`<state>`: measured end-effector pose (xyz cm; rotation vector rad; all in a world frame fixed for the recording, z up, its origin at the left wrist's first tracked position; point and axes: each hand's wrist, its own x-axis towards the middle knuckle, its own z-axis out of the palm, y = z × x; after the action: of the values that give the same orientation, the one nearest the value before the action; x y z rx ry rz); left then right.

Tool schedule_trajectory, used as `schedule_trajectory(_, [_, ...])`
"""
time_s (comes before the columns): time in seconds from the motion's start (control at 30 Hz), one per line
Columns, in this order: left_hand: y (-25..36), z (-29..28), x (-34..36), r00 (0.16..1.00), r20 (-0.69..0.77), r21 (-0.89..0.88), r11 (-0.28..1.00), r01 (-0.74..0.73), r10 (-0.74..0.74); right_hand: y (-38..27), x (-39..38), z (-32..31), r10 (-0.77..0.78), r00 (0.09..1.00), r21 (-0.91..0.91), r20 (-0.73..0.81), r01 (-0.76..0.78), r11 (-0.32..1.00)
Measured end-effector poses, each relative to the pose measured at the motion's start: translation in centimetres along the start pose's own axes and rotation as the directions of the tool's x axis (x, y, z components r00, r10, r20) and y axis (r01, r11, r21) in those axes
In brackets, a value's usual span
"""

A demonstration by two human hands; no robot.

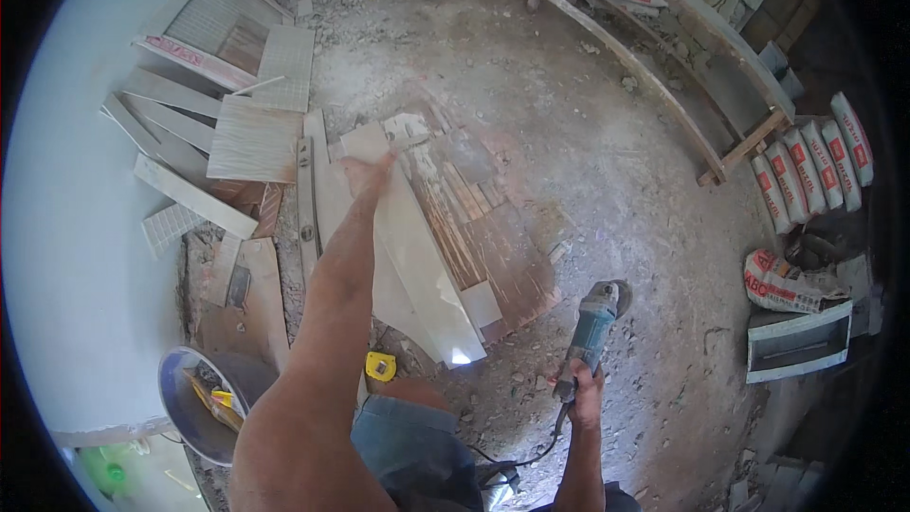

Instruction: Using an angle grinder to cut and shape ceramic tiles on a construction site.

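My left hand reaches forward over the far end of a long pale tile strip. Its thumb and fingers span the strip's width and hold it. The strip lies on a worn brown wooden board on the floor, and a bright spot of light shows on its near end. In my right hand is a teal angle grinder, gripped by its rear body, its disc end pointing away from me. The grinder is held to the right of the board, apart from the strip. Its dark cord trails back toward me.
A yellow tape measure lies near my knee, and a spirit level left of the strip. Cut tiles pile by the left wall above a bucket. Rightward are a wooden frame, several bags and a grey box.
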<state>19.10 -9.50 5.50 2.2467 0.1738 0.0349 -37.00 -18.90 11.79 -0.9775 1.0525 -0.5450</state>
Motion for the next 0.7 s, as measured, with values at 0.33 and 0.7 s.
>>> schedule_trajectory(0.33, [-9.6,0.3,-1.0,0.939,0.343,-0.711,0.664,0.232,0.039,-0.1,-0.1,-0.8,0.04,0.999,0.05,-0.018,-0.039,0.998])
schedule_trajectory(0.7, [-19.1,-7.5,0.3,0.97,0.209,-0.433,0.878,0.205,-0.124,-2.7,-2.8,-1.3,0.054,0.973,0.031,0.223,-0.063,0.998])
